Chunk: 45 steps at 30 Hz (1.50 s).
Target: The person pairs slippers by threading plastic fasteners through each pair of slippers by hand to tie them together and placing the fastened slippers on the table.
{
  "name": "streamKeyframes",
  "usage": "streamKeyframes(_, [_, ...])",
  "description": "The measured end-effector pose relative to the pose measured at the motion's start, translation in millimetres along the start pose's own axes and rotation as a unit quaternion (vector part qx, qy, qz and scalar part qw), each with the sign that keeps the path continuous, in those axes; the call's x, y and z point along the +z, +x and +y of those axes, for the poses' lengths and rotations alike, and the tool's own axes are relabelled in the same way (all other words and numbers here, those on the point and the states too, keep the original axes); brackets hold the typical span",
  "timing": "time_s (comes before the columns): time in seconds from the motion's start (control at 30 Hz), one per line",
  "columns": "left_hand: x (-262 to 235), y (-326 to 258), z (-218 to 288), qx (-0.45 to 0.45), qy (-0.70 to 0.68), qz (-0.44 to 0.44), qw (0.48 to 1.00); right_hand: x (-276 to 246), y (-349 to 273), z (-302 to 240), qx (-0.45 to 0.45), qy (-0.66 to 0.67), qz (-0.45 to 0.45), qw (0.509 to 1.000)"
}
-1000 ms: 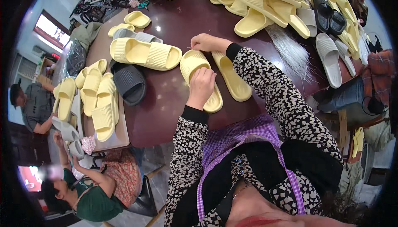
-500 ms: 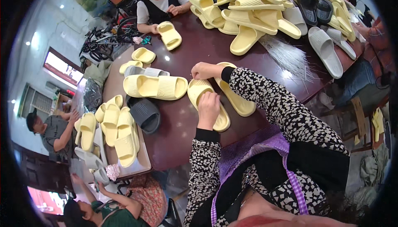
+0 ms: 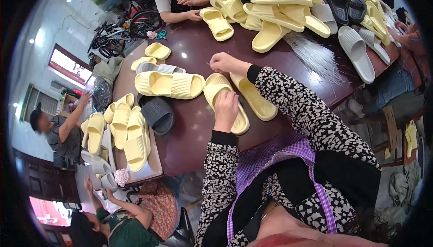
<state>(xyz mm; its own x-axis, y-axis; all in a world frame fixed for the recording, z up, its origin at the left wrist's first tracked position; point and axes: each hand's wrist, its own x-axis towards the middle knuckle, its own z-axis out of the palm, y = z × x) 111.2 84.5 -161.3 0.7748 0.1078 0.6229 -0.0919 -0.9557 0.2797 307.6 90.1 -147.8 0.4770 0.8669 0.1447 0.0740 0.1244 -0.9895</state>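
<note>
My left hand [image 3: 226,108] is closed at the strap of a yellow slide sandal [image 3: 241,124] on the table, its fingertips at the strap's edge. A second yellow slide sandal [image 3: 261,105] lies alongside to the right, its upper end partly hidden under my right wrist. Above the pair, my right hand [image 3: 229,64] is lifted off the table, fingers pinched together. Something thin seems to poke out from the pinch, too fine to name. Left of my hands is a pair of yellow slide sandals [image 3: 194,86] laid end to end, with a black slide sandal [image 3: 158,115] below.
A heap of yellow slides [image 3: 275,15] covers the far right, beside loose clear plastic strips [image 3: 315,55]. Grey slides [image 3: 356,53] lie at the right edge. More yellow slides [image 3: 135,150] fill a tray at left. Across the table a person's hand [image 3: 194,15] touches a yellow slide [image 3: 217,24].
My right hand has risen away from the sandal's strap, fingers still pinched. My left hand has stayed at the sandal. The person across has moved a yellow slide to the right.
</note>
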Motion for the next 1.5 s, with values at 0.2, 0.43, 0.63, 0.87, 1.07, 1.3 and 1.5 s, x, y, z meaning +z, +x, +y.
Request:
streamKeyframes(0.2, [-8,-5,-1,-0.023,0.017,0.066,0.997,-5,-23,-11,-0.027,0.063,0.044,0.997])
streamKeyframes(0.43, [-10,-1,-3,0.014,0.059,0.080,0.995,-16,-53,9,-0.135,0.018,0.095,0.986])
streamKeyframes(0.63, [-11,35,-11,-0.046,-0.072,0.105,0.991,-18,-84,5,-0.151,0.017,0.144,0.978])
streamKeyframes(0.87, [19,61,-27,-0.215,-0.368,-0.034,0.904,-13,-102,5,-0.199,0.006,0.170,0.965])
streamKeyframes(1.07, [30,64,-43,-0.191,-0.328,-0.056,0.923,-14,-100,0,-0.214,-0.020,0.168,0.962])
streamKeyframes(1.3, [23,64,-30,-0.301,-0.472,0.042,0.827,-24,-100,-9,-0.149,-0.003,0.162,0.976])
streamKeyframes(1.5, [22,62,-32,-0.298,-0.514,0.036,0.804,-19,-99,-8,-0.145,-0.045,0.146,0.978])
